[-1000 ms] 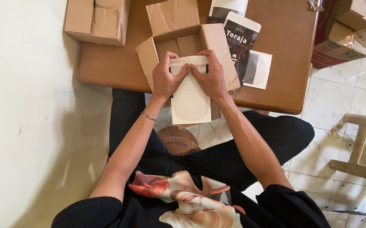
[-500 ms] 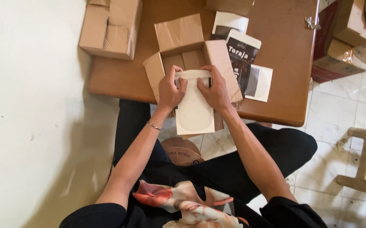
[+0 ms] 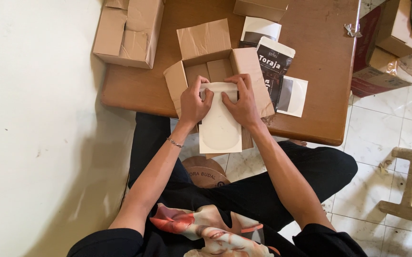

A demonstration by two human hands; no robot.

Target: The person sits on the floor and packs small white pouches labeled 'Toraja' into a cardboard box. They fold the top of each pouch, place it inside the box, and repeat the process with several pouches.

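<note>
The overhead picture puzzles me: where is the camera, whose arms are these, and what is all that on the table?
The camera sits on a person's head and looks down, so the two bare arms are that person's own, with dark trousers below. The left hand and right hand together grip the top edge of a flat white pouch, held at the mouth of an open cardboard box. That box rests on a low brown wooden table. Beside it lie a dark printed pouch and a white pouch with a grey window. A closed cardboard box sits at the table's far left corner, and more boxes stand on the tiled floor.
</note>
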